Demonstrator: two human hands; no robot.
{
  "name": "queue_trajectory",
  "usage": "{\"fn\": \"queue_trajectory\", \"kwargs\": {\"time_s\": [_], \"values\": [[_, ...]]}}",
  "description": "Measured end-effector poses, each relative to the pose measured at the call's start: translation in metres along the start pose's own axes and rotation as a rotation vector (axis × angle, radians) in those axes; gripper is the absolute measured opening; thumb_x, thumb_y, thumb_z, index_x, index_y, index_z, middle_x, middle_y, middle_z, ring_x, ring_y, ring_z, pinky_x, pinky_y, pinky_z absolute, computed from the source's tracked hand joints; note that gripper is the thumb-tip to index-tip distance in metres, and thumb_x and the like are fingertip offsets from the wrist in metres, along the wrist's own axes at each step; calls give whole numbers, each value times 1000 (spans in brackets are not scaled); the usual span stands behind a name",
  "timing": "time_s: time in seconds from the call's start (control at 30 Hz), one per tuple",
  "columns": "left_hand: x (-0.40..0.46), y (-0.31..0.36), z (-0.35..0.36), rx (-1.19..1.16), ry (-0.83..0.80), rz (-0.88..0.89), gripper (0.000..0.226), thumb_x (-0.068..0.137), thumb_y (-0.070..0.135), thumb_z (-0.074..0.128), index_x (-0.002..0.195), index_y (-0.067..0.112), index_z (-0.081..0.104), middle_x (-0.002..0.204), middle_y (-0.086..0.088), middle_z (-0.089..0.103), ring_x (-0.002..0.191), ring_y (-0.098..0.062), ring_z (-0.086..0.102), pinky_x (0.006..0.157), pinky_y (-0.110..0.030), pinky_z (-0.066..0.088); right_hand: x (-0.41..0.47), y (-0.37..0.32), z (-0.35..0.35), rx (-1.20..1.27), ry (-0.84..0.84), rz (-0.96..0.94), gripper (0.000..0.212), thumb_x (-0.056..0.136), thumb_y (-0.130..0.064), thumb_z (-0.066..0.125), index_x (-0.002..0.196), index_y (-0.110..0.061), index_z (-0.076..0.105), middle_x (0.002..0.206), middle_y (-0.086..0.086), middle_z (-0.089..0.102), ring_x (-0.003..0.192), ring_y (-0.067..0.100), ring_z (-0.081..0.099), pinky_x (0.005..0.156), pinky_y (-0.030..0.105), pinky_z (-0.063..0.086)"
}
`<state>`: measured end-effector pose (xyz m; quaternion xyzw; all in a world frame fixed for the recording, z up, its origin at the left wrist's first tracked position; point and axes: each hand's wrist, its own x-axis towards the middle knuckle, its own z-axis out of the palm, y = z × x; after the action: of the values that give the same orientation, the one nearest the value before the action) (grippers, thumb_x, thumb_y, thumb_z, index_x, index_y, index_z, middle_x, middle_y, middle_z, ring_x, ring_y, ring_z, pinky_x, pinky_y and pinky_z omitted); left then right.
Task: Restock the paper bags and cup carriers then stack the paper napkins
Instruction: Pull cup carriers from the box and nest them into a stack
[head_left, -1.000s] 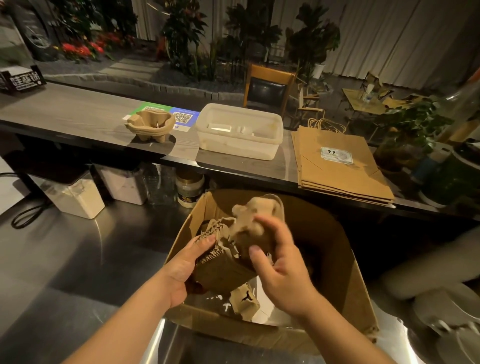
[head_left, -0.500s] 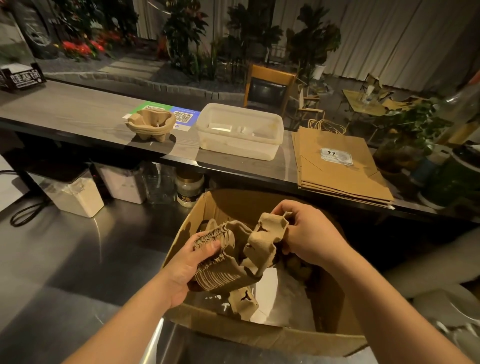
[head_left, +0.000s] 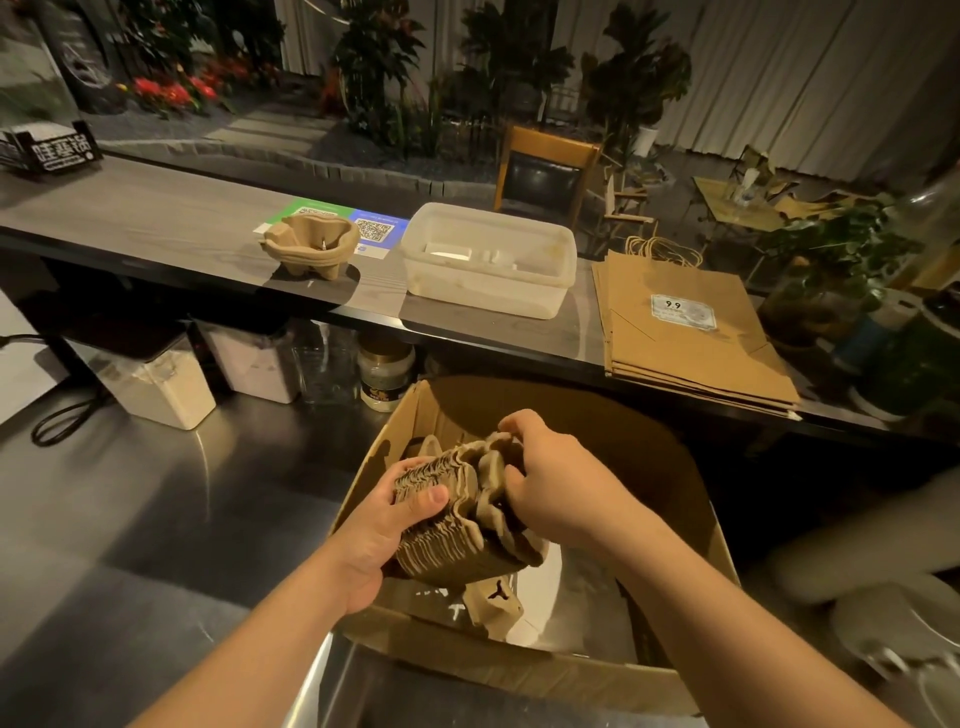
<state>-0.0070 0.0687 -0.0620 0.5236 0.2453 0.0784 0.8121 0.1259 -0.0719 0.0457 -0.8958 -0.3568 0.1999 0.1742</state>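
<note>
Hands (head_left: 379, 525) (head_left: 550, 483) grip carrier stack (head_left: 447, 519) above box rim (head_left: 395, 431).

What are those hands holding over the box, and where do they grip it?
A nested stack of cup carriers. The left hand grips its ridged left side, thumb across the edges; the right hand grips the top carrier's right rim.

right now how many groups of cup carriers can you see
3: a nested stack of cup carriers gripped by the left hand and right hand above the cardboard box, one loose carrier inside it, a small stack on the counter. More may be hidden.
</note>
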Motion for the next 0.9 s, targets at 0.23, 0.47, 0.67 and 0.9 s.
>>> {"fn": "queue_trajectory", "kwargs": {"time_s": [0.23,0.47,0.67,0.9], "values": [[1,0,-2,-12,20,25,116,36,62,100,138,31,54,123,-10,74,113,-30,72,95,-47,58,3,0,33,24,82,-116,58,104,-32,52,156,-33,25,114,-8,70,80,9,69,67,29,64],[0,2,-4,-75,68,74,110,45,69,95,140,32,53,130,-9,71,119,-32,69,100,-59,56,18,47,46,738,408,306,32,104,-17,53,134,-27,50,110,-2,65,86,11,65,65,22,55],[-3,5,-2,-117,67,51,109,35,76,92,131,39,57,120,-2,75,109,-26,73,80,-44,63,28,84,104,148,-292,280,80,88,-34,77,154,-24,32,150,5,48,117,22,62,81,30,61],[-1,2,-5,-123,75,49,110,38,76,91,136,39,55,126,-4,73,114,-30,72,96,-56,58,30,64,127,-70,-451,251,76,83,-55,76,143,-19,45,129,7,57,106,23,62,87,33,59]]}}
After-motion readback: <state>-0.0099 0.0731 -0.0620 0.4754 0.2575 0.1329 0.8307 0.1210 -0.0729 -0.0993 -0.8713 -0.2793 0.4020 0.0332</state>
